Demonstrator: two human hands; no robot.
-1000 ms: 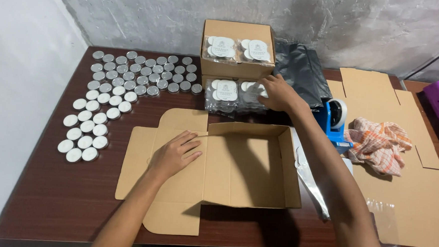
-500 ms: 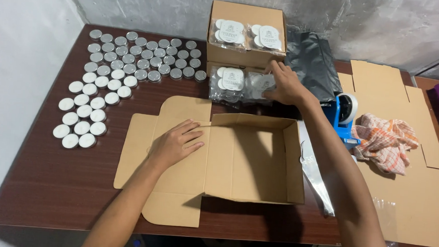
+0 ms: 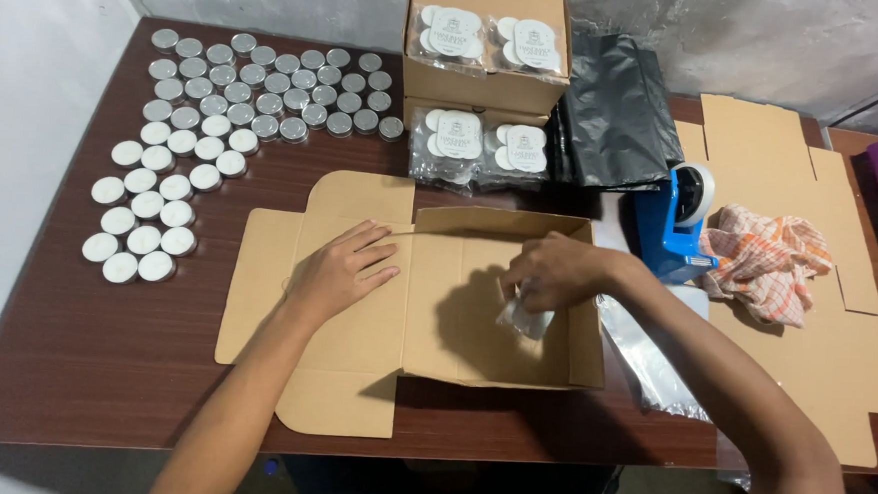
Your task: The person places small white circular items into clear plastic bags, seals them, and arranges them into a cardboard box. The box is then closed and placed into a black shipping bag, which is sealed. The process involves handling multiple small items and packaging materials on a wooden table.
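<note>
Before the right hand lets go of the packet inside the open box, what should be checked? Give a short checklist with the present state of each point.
1. Cardboard box open, flaps out: ok.
2. Left hand pressing the box's flat lid panel down: ok.
3. Right hand inside the box gripping the clear packet: ok.
4. Packet resting on the box floor: cannot tell.
5. Box floor free of other items: ok where visible; the hand hides part.
6. Wrapped packs behind the box within reach: ok.

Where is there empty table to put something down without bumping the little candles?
Bare table lies along the near edge, left of the open cardboard box and below the white candles. A narrow strip runs between the candles and the box flap. The far side is crowded with silver candles and wrapped packs.
</note>
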